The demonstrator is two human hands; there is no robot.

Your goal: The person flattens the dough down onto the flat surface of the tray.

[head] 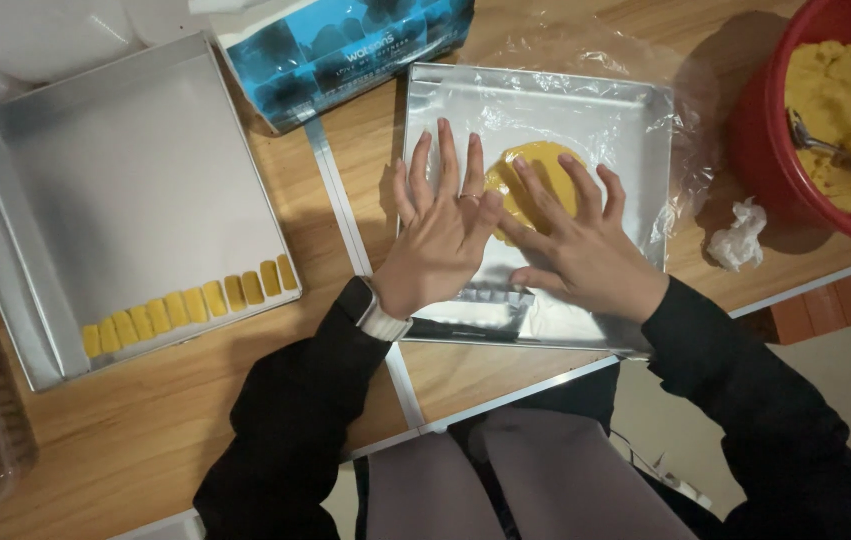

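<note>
Both hands, left hand (438, 232) and right hand (578, 243), lie flat with fingers spread, grasping nothing, pressing yellow dough (536, 175), apparently under plastic film (596, 120), into the right-side baking tray (426, 100).

A wooden tabletop (176, 420) with a pale metal edge strip is filling most of the view. Below its near edge, a light floor (846, 380) is showing, and reddish brick tiles (836, 305) are lying just beside the tabletop's right corner.
</note>
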